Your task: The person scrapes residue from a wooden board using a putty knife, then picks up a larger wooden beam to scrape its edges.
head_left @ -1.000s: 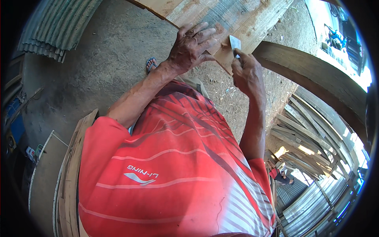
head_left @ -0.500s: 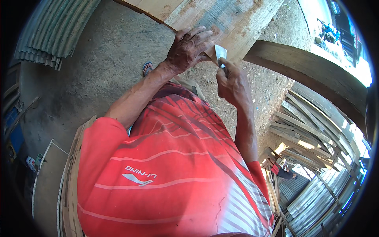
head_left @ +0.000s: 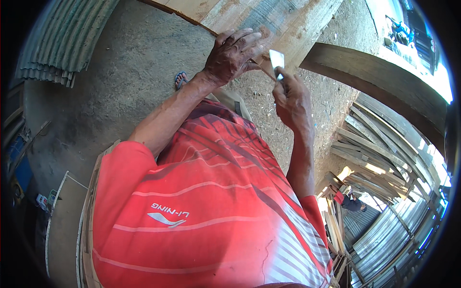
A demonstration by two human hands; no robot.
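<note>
Scraper (head_left: pixel 277 59) in my right hand (head_left: pixel 293 98), I face a wooden board (head_left: pixel 307 24) that juts in from the far side of the scene. My hands are apart: the right is closed around the tool's handle, while the left hand (head_left: pixel 231 56) lies palm down with fingers spread across the board's near end. The pale, flared blade points away from me, over that end and just right of my left fingers; I cannot tell whether its edge touches the wood. A grey-blue patch (head_left: pixel 264 17) marks the board's face, with reddish-brown smears around it. To the right, a thick wooden beam (head_left: pixel 370 72) stretches away from the board, bowed by the lens. Corrugated sheets (head_left: pixel 69 36) are stacked at far left above a grey floor (head_left: pixel 129 62), where a foot (head_left: pixel 180 78) in a flip-flop shows just beyond my left forearm. My red shirt (head_left: pixel 192 201), striped and white at its lower right, fills the near middle. Loose planks (head_left: pixel 374 151) lie heaped at right; nearer, another person (head_left: pixel 353 202) in dark and red clothing appears small beside metal sheeting (head_left: pixel 391 233).
</note>
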